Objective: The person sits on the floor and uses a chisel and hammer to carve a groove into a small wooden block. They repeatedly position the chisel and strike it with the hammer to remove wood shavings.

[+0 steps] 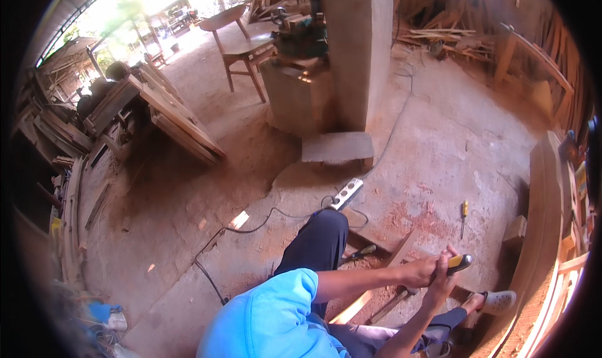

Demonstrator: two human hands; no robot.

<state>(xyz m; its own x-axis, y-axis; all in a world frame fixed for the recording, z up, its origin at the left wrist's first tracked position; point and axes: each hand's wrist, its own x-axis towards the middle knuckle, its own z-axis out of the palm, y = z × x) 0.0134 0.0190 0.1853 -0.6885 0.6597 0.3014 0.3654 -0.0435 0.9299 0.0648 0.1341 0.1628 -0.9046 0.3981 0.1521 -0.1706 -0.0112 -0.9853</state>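
Just above my outstretched leg, my left hand (pixel 419 273) and my right hand (pixel 443 279) are closed close together around a hand tool. Its yellow-and-black handle (pixel 460 264) sticks out past my fingers to the right; my hands hide the rest, so its kind is unclear. Below them lies a long dark tool (pixel 390 306) that looks like a hammer. Beside it, a pale strip of wood (pixel 352 309) slants across the floor near my legs. Left of my hands rests another tool with a dark handle (pixel 361 252), near my bent knee.
A yellow-handled screwdriver (pixel 464 215) lies beyond my hands. Ahead are a white power strip (pixel 346 194) with its black cable (pixel 271 216), a low bench (pixel 337 147) and a concrete pillar (pixel 356 57). Thick timber (pixel 540 214) bounds my right; a wooden chair (pixel 241 46) stands far left.
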